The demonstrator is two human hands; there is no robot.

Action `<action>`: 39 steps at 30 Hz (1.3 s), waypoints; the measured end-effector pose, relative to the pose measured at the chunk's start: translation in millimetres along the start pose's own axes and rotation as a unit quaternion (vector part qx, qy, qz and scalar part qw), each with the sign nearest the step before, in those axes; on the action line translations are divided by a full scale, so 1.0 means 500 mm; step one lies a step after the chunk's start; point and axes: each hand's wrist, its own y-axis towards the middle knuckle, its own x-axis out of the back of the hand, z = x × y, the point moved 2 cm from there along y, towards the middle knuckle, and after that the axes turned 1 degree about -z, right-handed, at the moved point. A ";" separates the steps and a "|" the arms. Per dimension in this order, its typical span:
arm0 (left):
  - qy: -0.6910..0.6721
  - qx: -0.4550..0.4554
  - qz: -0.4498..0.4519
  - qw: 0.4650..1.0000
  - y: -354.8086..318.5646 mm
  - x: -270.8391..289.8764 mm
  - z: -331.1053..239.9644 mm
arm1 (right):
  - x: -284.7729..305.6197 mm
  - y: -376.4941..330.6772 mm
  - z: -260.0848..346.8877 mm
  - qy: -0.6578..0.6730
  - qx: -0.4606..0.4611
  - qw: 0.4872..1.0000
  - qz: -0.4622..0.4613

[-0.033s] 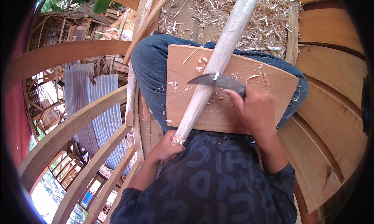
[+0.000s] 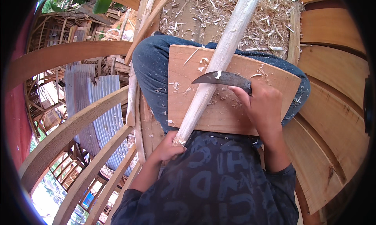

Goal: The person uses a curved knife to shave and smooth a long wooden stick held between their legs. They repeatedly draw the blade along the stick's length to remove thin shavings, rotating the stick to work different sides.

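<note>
Pale peeled wood, a long round pole (image 2: 219, 64), lies slanted across a flat tan wooden board (image 2: 235, 111) that rests on the person's lap, over dark blue trousers (image 2: 150, 68). The right hand (image 2: 262, 107) is closed tight round the handle of a dark curved steel knife (image 2: 221, 78), whose blade lies crosswise on the pole about midway along the board. The left hand (image 2: 168, 148) is wrapped round the pole's near end, just at the board's lower edge, steadying it against the body. By the look of it the shaving of the pole is in hand: small curls lie on the board beside the blade. The next stroke would call for a firm hold at the near end and a shallow blade angle along the grain, kept clear of the thighs under the board.

Loose wood shavings (image 2: 235, 21) cover the floor beyond the knees. Curved wooden planks (image 2: 333, 88) rise close on the right, curved timber ribs (image 2: 70, 127) and grey corrugated sheets (image 2: 98, 103) show on the left; the planks leave little elbow room on the knife side.
</note>
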 end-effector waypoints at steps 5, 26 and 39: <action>-0.012 0.003 -0.018 1.000 -0.003 -0.006 0.000 | -0.002 -0.016 0.009 0.018 -0.005 1.000 0.015; -0.006 0.049 -0.035 0.998 -0.010 -0.010 -0.017 | 0.003 0.008 0.013 0.064 -0.011 0.997 0.040; -0.006 0.065 -0.063 0.996 -0.014 -0.013 -0.023 | 0.013 0.006 0.035 0.071 0.037 0.993 0.085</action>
